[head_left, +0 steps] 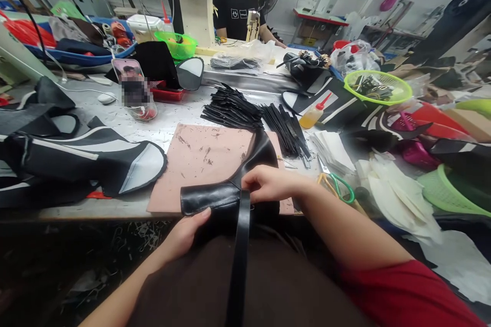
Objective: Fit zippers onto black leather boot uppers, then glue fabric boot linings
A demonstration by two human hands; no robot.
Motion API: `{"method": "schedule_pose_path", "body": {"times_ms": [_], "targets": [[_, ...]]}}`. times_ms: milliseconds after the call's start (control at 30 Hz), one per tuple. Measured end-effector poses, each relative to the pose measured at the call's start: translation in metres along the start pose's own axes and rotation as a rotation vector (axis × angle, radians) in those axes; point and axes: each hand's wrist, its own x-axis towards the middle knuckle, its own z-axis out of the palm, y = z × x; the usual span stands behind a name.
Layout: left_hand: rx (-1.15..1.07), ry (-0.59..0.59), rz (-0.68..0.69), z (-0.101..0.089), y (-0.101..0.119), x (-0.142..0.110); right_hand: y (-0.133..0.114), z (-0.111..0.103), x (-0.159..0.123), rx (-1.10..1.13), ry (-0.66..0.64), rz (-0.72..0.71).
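Note:
A glossy black leather boot upper lies over the near edge of a pink cutting board, its shaft end to the left and its foot part reaching up and away. My left hand grips the shaft's near edge, thumb on top and fingers hidden beneath. A long black leather strap runs from the upper down across my lap. My right hand pinches with bent fingers at the strap's top end, where it meets the upper. The fingertips partly cover that spot.
Behind the board lie bundles of black strips. To the right are scissors, a glue bottle and white sheets. More boot uppers lie left, near a phone. A person sits behind a sewing machine.

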Motion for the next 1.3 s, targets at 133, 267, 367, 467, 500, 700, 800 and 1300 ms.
{"method": "schedule_pose_path", "body": {"times_ms": [133, 267, 367, 467, 500, 700, 800, 1300], "targets": [[-0.029, -0.007, -0.003, 0.002, 0.002, -0.002, -0.001, 0.003, -0.001, 0.139, 0.053, 0.033], [-0.075, 0.012, -0.037, 0.003, 0.002, -0.001, -0.003, 0.004, -0.001, -0.075, 0.196, 0.043], [-0.167, 0.071, -0.074, 0.007, 0.004, -0.002, -0.003, 0.006, -0.007, -0.146, 0.197, 0.032], [-0.329, 0.086, -0.113, 0.014, 0.014, -0.007, -0.001, 0.015, -0.019, -0.155, 0.385, -0.098], [-0.372, 0.080, -0.135, 0.016, 0.019, -0.009, 0.001, 0.019, -0.023, -0.218, 0.432, -0.185], [-0.562, 0.031, -0.210, 0.026, 0.037, -0.013, 0.016, 0.041, -0.031, -0.715, 0.667, -0.602], [-0.597, 0.051, -0.199, 0.025, 0.037, -0.008, 0.010, 0.048, -0.040, -0.772, 0.683, -0.734], [-0.464, 0.036, -0.160, 0.016, 0.043, 0.019, 0.049, -0.051, 0.002, 0.626, 0.593, -0.007]]}}
